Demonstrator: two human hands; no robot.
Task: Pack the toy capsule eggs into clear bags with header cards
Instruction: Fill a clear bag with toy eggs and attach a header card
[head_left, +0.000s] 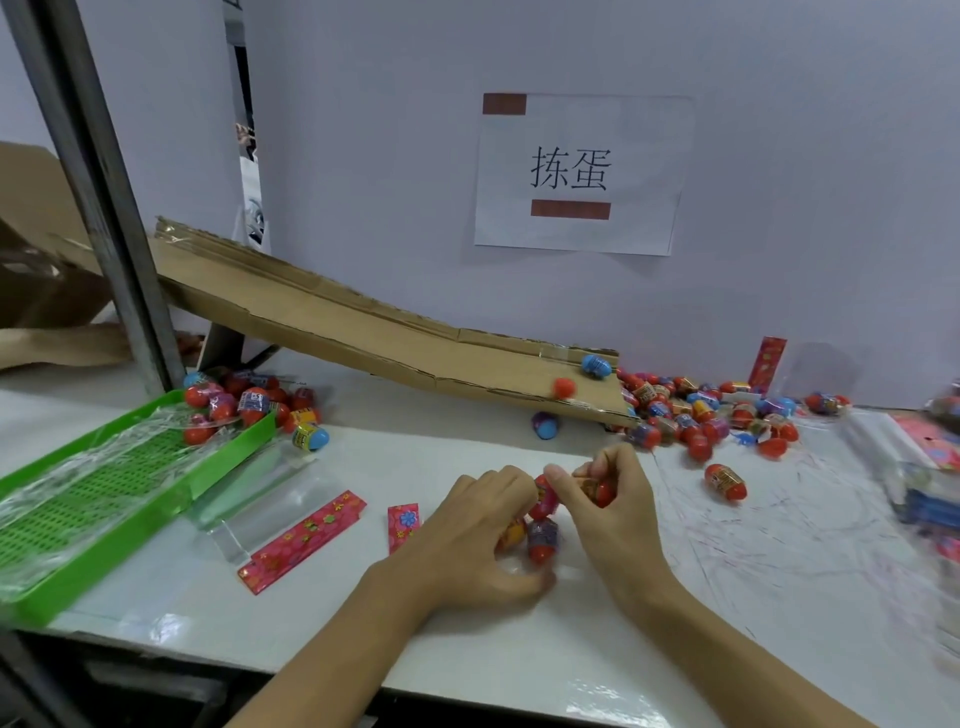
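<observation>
Both hands close their grip on capsule eggs at the desk (467, 654) middle: the right hand (615, 512) pinches one red egg (601, 491), the left hand (467, 540) curls over a small egg cluster (540, 538). Whether a bag wraps them is unclear. Likely light, hard, slippery and prone to rolling, so hold each across its middle.

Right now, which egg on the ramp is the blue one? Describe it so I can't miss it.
Find the cardboard ramp sloping down to the right along the back wall. Near its low end, by the far edge, sits the blue egg. The only other egg on the ramp is the red egg, nearer and left of it.
</observation>
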